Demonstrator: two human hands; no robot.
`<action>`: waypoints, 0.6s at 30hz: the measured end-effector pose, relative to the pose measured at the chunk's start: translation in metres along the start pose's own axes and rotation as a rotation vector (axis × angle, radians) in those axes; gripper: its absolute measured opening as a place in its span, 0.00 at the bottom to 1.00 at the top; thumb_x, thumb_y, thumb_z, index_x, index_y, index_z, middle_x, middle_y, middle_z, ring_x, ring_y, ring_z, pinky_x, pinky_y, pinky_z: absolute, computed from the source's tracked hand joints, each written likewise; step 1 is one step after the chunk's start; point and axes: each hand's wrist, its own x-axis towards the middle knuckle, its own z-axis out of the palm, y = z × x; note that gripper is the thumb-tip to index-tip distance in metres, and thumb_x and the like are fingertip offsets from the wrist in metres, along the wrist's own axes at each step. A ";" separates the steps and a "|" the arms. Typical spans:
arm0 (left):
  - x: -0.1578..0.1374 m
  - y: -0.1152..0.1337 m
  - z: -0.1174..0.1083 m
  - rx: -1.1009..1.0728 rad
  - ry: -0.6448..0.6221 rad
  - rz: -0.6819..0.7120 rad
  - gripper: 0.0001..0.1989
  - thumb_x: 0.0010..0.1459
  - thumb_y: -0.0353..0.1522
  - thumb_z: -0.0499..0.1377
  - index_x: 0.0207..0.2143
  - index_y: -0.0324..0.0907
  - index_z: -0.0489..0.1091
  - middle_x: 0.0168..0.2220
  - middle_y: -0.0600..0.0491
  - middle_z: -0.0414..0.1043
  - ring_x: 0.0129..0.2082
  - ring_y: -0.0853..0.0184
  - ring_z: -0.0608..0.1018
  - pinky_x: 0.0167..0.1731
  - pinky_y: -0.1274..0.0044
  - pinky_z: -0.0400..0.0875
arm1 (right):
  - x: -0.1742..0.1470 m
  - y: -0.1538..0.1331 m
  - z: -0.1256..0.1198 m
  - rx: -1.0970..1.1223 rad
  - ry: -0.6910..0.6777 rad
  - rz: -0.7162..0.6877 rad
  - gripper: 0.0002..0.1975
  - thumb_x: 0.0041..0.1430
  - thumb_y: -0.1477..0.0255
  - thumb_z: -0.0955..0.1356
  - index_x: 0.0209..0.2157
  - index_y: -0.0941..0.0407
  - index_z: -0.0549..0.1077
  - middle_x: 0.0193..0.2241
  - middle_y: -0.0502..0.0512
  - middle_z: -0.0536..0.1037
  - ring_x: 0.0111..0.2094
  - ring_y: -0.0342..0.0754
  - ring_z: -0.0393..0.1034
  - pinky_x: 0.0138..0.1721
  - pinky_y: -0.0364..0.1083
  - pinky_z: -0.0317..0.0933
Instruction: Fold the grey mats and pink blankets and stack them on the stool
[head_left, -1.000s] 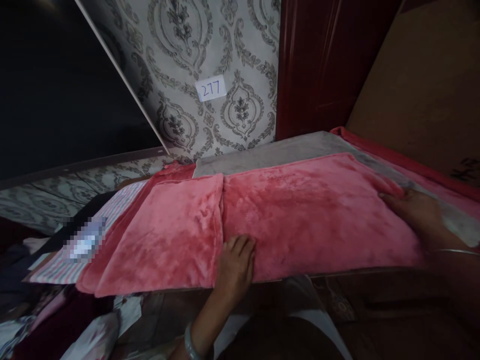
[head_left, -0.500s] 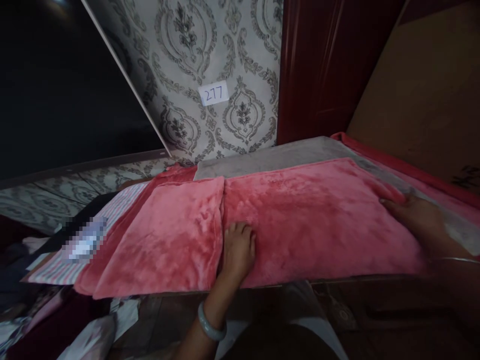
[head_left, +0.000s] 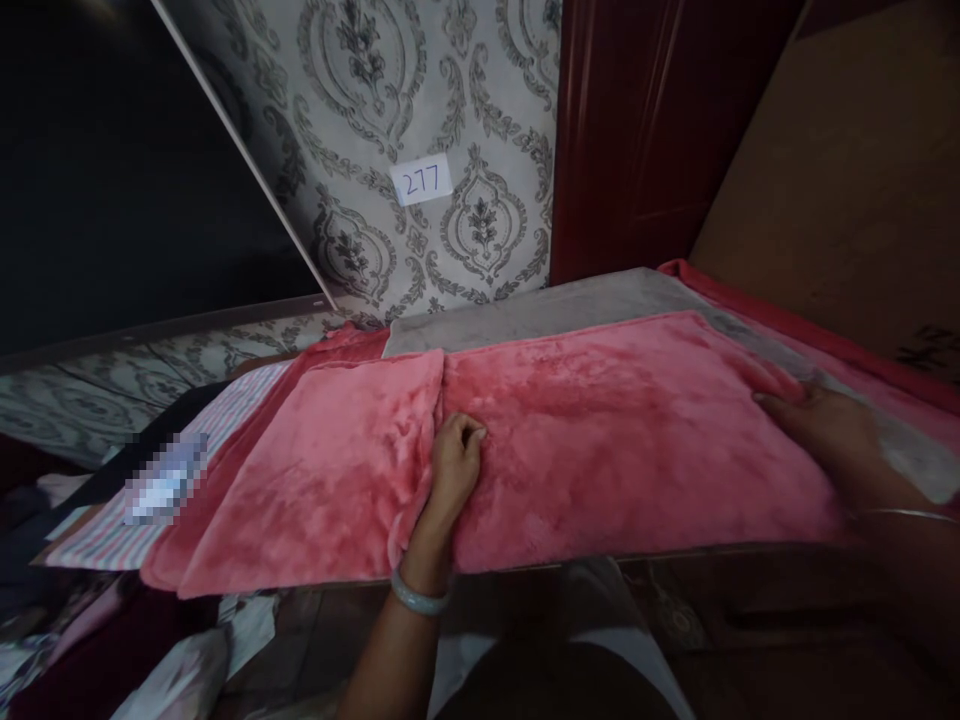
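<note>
A plush pink blanket lies spread across the surface in front of me, its left part folded over into a second layer. My left hand, a pale bangle on its wrist, is closed at the edge of that fold, thumb and forefinger drawn together on the plush. Over at the right end, my right hand grips the blanket's side edge, thumb on top and the other fingers partly hidden in shadow. Beneath the pink blanket, a grey plush layer shows along the back.
A large dark screen stands at the left, before patterned wallpaper with a paper label reading 277. Striped cloth bears a blurred-out object. A brown board leans at right beside a dark red panel. Clothes lie lower left.
My left hand has shifted slightly left and toward the back, and its fingers have closed from a looser curl. The fold's edge near its wrist is pushed left. My right hand keeps its grip.
</note>
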 end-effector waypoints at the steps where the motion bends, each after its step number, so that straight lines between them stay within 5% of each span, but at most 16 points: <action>1: 0.000 0.000 0.000 -0.016 0.027 0.009 0.07 0.56 0.26 0.54 0.26 0.44 0.64 0.31 0.53 0.71 0.34 0.65 0.72 0.40 0.72 0.69 | 0.000 0.000 0.000 -0.014 -0.015 0.013 0.30 0.56 0.48 0.61 0.41 0.62 0.74 0.33 0.69 0.77 0.34 0.62 0.72 0.32 0.52 0.61; 7: -0.002 -0.006 0.005 0.059 0.055 0.015 0.07 0.58 0.27 0.53 0.29 0.44 0.68 0.33 0.52 0.75 0.38 0.62 0.74 0.44 0.69 0.69 | -0.003 -0.005 -0.006 -0.028 -0.068 0.029 0.28 0.58 0.50 0.62 0.42 0.62 0.73 0.35 0.69 0.77 0.37 0.63 0.73 0.34 0.51 0.62; 10: -0.004 -0.005 0.008 0.189 0.002 0.033 0.09 0.60 0.28 0.52 0.39 0.42 0.72 0.44 0.48 0.78 0.46 0.59 0.75 0.51 0.65 0.69 | -0.005 -0.006 -0.006 -0.044 -0.040 0.025 0.29 0.59 0.51 0.62 0.44 0.63 0.74 0.36 0.70 0.77 0.38 0.63 0.73 0.34 0.51 0.62; 14: -0.010 0.002 0.011 0.448 -0.260 0.147 0.24 0.62 0.32 0.55 0.61 0.43 0.65 0.67 0.47 0.60 0.68 0.52 0.60 0.65 0.54 0.54 | -0.004 -0.004 -0.004 -0.051 -0.050 0.043 0.29 0.60 0.51 0.62 0.45 0.64 0.74 0.37 0.69 0.77 0.37 0.60 0.72 0.33 0.50 0.61; 18: -0.014 0.009 0.010 0.583 -0.465 0.129 0.26 0.67 0.34 0.49 0.66 0.47 0.59 0.71 0.50 0.53 0.72 0.52 0.51 0.67 0.48 0.44 | -0.003 -0.002 -0.003 -0.040 -0.022 0.002 0.29 0.60 0.52 0.62 0.43 0.64 0.75 0.34 0.66 0.76 0.36 0.59 0.71 0.33 0.49 0.59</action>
